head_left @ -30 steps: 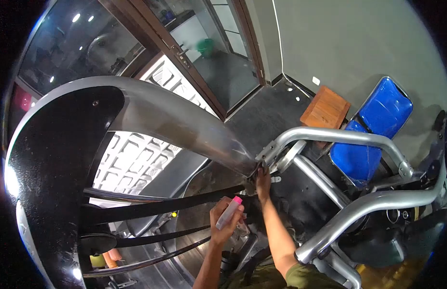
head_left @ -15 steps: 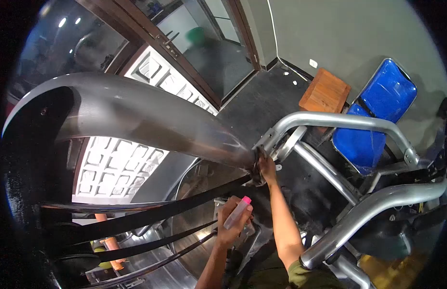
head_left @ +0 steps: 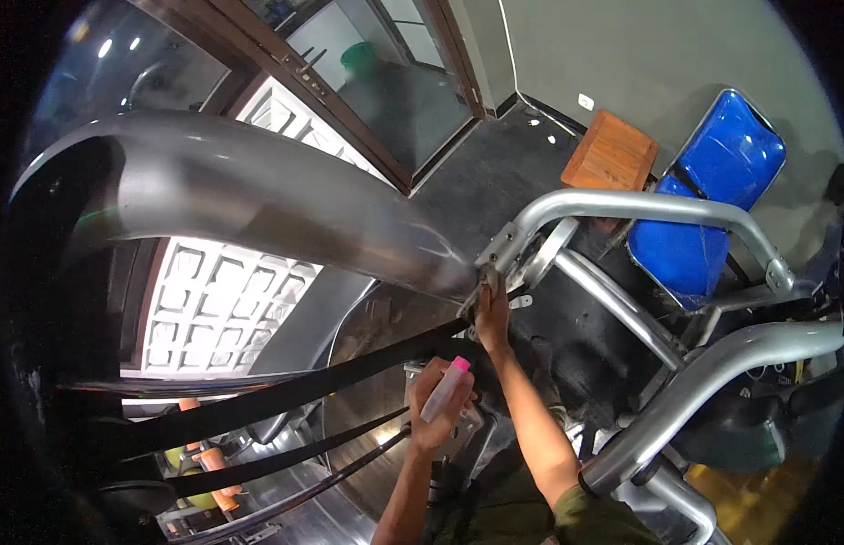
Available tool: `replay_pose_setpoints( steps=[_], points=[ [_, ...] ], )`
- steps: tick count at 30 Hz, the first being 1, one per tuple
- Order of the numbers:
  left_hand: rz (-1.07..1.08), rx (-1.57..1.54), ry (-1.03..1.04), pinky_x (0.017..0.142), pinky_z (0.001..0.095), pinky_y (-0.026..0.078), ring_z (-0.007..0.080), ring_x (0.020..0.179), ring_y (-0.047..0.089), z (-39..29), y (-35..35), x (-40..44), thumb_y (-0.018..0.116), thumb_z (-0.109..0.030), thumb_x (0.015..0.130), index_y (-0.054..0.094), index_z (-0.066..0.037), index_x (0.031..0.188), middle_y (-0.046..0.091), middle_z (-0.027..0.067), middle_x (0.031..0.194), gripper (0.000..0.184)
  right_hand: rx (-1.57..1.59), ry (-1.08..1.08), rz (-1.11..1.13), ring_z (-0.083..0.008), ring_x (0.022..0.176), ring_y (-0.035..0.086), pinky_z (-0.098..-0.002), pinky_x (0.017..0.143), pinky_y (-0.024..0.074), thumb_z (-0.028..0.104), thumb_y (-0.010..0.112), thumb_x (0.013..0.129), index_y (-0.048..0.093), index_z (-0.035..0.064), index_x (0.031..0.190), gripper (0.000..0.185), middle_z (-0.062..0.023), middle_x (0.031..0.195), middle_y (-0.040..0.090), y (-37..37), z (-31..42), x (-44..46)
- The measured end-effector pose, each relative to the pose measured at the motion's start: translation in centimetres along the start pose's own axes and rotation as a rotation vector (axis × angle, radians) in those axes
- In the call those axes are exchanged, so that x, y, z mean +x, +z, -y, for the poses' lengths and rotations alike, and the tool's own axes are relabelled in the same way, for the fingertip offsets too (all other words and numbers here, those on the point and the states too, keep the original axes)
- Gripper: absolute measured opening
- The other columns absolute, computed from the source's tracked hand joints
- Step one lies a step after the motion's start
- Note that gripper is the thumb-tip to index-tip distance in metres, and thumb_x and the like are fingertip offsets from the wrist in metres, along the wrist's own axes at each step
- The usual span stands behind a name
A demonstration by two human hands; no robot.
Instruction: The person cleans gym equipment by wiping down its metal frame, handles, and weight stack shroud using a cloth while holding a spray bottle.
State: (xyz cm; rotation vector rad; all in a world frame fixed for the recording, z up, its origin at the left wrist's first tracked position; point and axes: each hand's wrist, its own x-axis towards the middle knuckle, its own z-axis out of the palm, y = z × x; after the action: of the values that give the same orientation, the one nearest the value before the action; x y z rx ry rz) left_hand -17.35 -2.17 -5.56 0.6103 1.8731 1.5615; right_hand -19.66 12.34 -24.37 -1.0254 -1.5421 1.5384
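Observation:
A translucent plastic bottle with a pink cap (head_left: 446, 391) is tilted in my left hand (head_left: 431, 409), with the fingers closed round it. My right hand (head_left: 493, 313) reaches up to the lower end of a thick grey metal tube (head_left: 286, 213), where it meets a silver frame joint. Its fingers are bent against the metal. Something dark shows beside them, but what they hold is mostly hidden. Black straps (head_left: 322, 386) run from the left toward the spot just under my right hand.
Silver tubular frames (head_left: 649, 207) curve across the right side, with a thick bent tube (head_left: 713, 395) near my right arm. Behind them are a blue folding chair (head_left: 704, 209) and a wooden stool (head_left: 613, 150). A glass door (head_left: 395, 100) stands at the back.
My right hand has shifted slightly along the tube end, and the dark bunched piece by it shows less. My left hand still holds the bottle. The whole view has moved a little.

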Motion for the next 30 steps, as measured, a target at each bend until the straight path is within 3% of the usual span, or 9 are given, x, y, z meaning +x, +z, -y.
replay_pose_setpoints(
  steps=[4,5,8,9,13,14,20,23,30],
  points=[
    [-0.034,-0.018,-0.037,0.053,0.0254,0.051,0.0113,0.060,0.064,-1.3,0.6,-0.2,0.066,-0.007,0.092,0.061,0.000,0.086,0.061,0.0047,0.075,0.010,-0.245,0.180,0.087,-0.0456,0.121,0.055,-0.0518,0.099,0.0419,0.039,0.046,0.102,0.042,0.0023,0.140,0.053,-0.0299,0.130,0.056,-0.3,-8.4,-0.2],
    [-0.035,-0.036,-0.007,0.054,0.0259,0.051,0.0119,0.060,0.065,-1.0,0.5,-0.2,0.067,-0.007,0.091,0.062,0.000,0.086,0.061,0.0050,0.072,0.010,-0.161,0.265,0.055,-0.0379,0.108,0.062,-0.0462,0.092,0.0461,0.035,0.049,0.101,0.044,0.0032,0.137,0.048,-0.0255,0.117,0.063,-0.8,-7.2,-0.2],
    [-0.053,-0.077,0.078,0.054,0.0273,0.052,0.0128,0.058,0.064,0.5,0.3,-0.4,0.067,-0.008,0.091,0.062,0.000,0.087,0.061,0.0052,0.069,0.011,0.003,0.287,0.098,-0.0271,0.092,0.064,-0.0384,0.083,0.0481,0.030,0.053,0.101,0.048,0.0039,0.131,0.041,-0.0178,0.102,0.065,-2.2,3.1,-0.6],
    [-0.061,-0.090,0.109,0.053,0.0277,0.052,0.0130,0.058,0.064,0.8,0.2,-0.4,0.067,-0.009,0.091,0.062,0.001,0.087,0.061,0.0051,0.069,0.012,0.114,0.259,0.091,-0.0172,0.083,0.058,-0.0315,0.075,0.0460,0.026,0.055,0.100,0.051,0.0044,0.124,0.033,-0.0101,0.093,0.062,-2.2,5.7,-0.8],
    [-0.181,-0.138,0.103,0.053,0.0295,0.053,0.0133,0.055,0.062,0.4,0.0,-1.1,0.070,-0.014,0.093,0.062,0.000,0.089,0.060,0.0050,0.069,0.017,0.270,-0.037,0.155,-0.0165,0.109,0.051,-0.0292,0.099,0.0382,0.027,0.054,0.101,0.051,0.0004,0.128,0.038,-0.0079,0.114,0.059,-2.5,12.0,-1.5],
    [-0.202,-0.152,0.128,0.054,0.0292,0.053,0.0130,0.054,0.061,0.4,-0.1,-1.4,0.069,-0.013,0.093,0.061,0.001,0.086,0.058,0.0048,0.069,0.016,0.335,-0.125,0.136,-0.0137,0.100,0.053,-0.0289,0.093,0.0418,0.020,0.057,0.100,0.054,0.0005,0.119,0.028,-0.0070,0.103,0.060,-2.2,12.8,-1.5],
    [-0.324,-0.185,0.242,0.054,0.0288,0.053,0.0126,0.052,0.060,-1.7,-0.9,-3.4,0.066,-0.008,0.092,0.061,0.001,0.082,0.056,0.0046,0.070,0.015,0.550,-0.081,0.032,-0.0156,0.109,0.054,-0.0296,0.097,0.0406,0.019,0.057,0.098,0.057,-0.0027,0.121,0.032,-0.0075,0.112,0.062,-2.7,16.7,-4.5],
    [-0.360,-0.158,0.338,0.053,0.0282,0.053,0.0127,0.053,0.061,-3.2,-1.5,-5.2,0.065,-0.007,0.092,0.060,0.002,0.084,0.058,0.0057,0.071,0.013,0.699,0.096,0.140,-0.0155,0.102,0.058,-0.0296,0.094,0.0433,0.022,0.063,0.091,0.059,-0.0058,0.117,0.038,-0.0100,0.107,0.064,-2.4,15.7,-6.1],
    [-0.510,-0.133,0.279,0.051,0.0258,0.051,0.0126,0.054,0.062,-6.5,-3.3,-8.8,0.061,-0.007,0.091,0.059,0.001,0.085,0.060,0.0054,0.069,0.011,0.430,-0.257,0.639,-0.0148,0.093,0.060,-0.0291,0.085,0.0471,0.017,0.062,0.085,0.062,-0.0047,0.111,0.033,-0.0086,0.099,0.067,-3.3,27.2,-7.4]
  ],
)
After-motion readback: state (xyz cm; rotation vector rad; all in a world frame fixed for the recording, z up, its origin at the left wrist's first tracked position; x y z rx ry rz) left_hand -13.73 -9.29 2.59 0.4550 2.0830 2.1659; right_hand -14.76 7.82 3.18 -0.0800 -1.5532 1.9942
